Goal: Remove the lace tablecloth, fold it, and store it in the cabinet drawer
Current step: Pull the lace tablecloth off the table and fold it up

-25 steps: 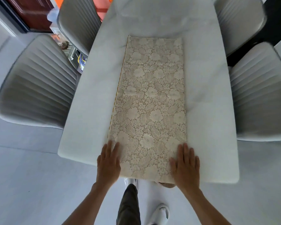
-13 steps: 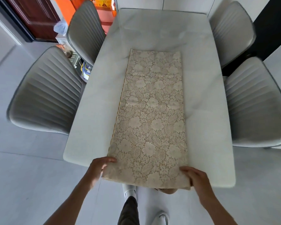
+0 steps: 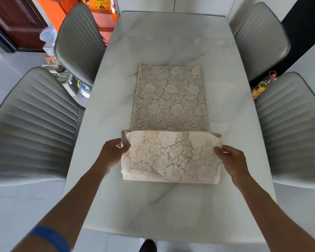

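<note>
Your left hand (image 3: 114,153) pinches the left edge of the lace tablecloth (image 3: 169,124), fingers curled round the fabric with the thumb on top; your right hand (image 3: 231,159) pinches the right edge in the same way, fingertips tucked against the cloth; between your two sets of fingers the near end of the cloth is turned over toward the far side, its paler underside facing up, the fold line running just below your fingers on the side nearest you; beyond your fingertips the rest of the cloth lies flat in a narrow folded strip on the white marble table (image 3: 171,206), its far end well away from your hands; a blue band (image 3: 51,237) sits on your left forearm; to the left of your left hand stand two grey ribbed chairs (image 3: 31,128); to the right of your right hand stand two more; past the right chairs a bottle (image 3: 262,85) stands on the floor.
</note>
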